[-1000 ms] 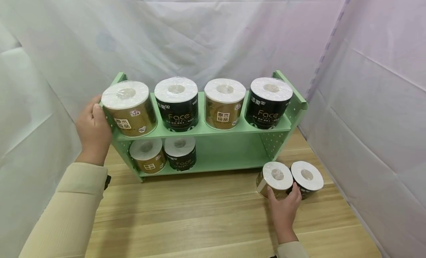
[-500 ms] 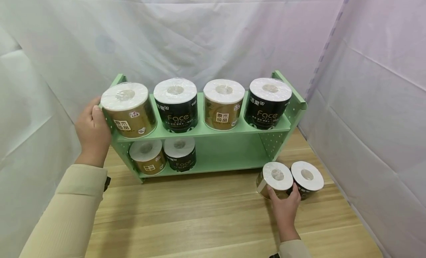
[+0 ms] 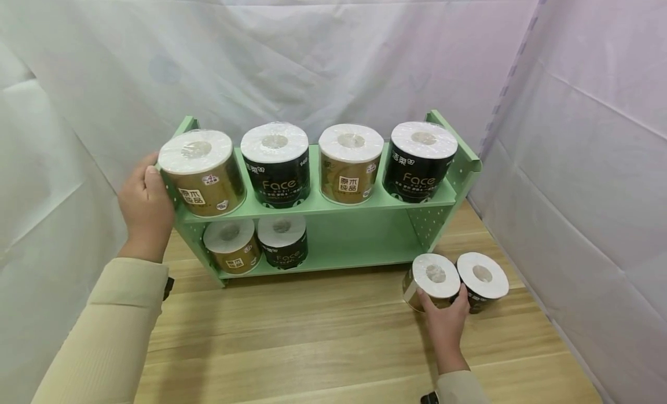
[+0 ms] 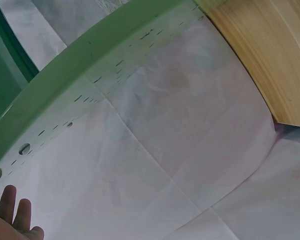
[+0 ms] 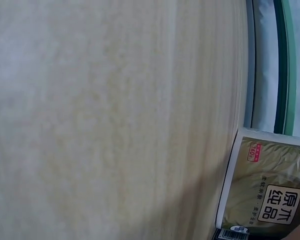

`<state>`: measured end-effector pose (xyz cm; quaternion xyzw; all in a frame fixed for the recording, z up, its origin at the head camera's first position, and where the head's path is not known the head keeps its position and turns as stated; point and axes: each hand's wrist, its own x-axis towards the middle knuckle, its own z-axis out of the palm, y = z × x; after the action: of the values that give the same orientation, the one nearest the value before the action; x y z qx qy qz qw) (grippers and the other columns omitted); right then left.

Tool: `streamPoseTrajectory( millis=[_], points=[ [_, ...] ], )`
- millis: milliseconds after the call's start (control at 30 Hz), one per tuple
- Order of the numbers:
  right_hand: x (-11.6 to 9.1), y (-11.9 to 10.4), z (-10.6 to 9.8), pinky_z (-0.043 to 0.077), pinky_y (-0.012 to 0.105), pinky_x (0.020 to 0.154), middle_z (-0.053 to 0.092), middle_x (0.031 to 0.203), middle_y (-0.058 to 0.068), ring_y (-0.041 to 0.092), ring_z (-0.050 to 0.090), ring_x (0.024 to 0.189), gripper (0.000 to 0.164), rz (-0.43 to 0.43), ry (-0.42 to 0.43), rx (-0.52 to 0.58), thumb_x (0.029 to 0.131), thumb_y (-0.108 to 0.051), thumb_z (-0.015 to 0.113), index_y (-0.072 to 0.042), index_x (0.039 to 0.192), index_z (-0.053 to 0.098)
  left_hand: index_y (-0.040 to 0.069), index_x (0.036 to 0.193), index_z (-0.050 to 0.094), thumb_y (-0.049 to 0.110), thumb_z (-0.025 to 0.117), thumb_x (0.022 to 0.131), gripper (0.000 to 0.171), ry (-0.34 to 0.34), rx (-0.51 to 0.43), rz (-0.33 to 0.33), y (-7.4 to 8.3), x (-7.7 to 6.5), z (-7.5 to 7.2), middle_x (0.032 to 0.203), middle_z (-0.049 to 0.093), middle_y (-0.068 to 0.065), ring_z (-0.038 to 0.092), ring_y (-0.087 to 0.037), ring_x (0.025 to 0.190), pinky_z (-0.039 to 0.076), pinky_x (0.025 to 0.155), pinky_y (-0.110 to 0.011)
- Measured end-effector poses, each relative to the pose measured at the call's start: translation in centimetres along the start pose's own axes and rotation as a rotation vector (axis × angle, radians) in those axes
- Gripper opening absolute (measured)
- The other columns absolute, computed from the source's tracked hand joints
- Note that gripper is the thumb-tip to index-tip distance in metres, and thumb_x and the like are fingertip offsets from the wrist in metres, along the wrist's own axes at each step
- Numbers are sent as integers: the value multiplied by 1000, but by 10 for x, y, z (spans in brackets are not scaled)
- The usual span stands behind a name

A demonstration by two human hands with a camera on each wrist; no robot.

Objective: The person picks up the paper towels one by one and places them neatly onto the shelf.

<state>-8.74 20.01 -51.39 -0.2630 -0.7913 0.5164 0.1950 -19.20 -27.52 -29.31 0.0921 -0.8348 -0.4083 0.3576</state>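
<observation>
In the head view, my right hand (image 3: 446,326) holds a gold-wrapped toilet roll (image 3: 435,275) on the table, thumb at its left and fingers at its right. The roll's printed wrapper (image 5: 262,185) shows in the right wrist view, with only a sliver of hand. A black-wrapped toilet roll (image 3: 482,275) stands close to its right. My left hand (image 3: 146,204) grips the upper left side of a green two-tier shelf (image 3: 359,239). In the left wrist view, some of the left hand's fingers (image 4: 22,215) appear beside the perforated panel (image 4: 90,82).
Gold and black rolls alternate along the upper tier, the leftmost a gold roll (image 3: 208,190). A gold roll (image 3: 231,250) and a black roll (image 3: 283,242) stand at the lower tier's left. White cloth (image 3: 312,57) hangs behind the wooden table (image 3: 312,334) and at both sides.
Both hands stay almost where they were, the left at the shelf and the right at the gold roll. The two rolls on the table shift very slightly to the right in view.
</observation>
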Motion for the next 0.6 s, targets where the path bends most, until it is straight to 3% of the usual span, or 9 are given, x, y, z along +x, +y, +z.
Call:
streamPoseTrajectory(
  millis=[233, 600],
  points=[
    [1, 1, 3, 19, 58, 113, 21, 150, 30, 45, 18, 140, 105, -13, 25, 15, 76, -27, 81, 0, 152, 14, 12, 122, 65, 26, 28, 97, 47, -8, -10, 12, 1, 0, -1, 121, 65, -10, 53, -27, 99, 41, 88, -47],
    [0, 5, 9, 21, 53, 112, 29, 144, 27, 40, 24, 135, 98, -47, 99, 97, 72, -20, 84, 0, 148, 27, 14, 123, 65, 27, 30, 97, 46, -3, -11, 14, 0, 0, 0, 123, 64, -9, 55, -27, 105, 42, 93, -49]
  ],
)
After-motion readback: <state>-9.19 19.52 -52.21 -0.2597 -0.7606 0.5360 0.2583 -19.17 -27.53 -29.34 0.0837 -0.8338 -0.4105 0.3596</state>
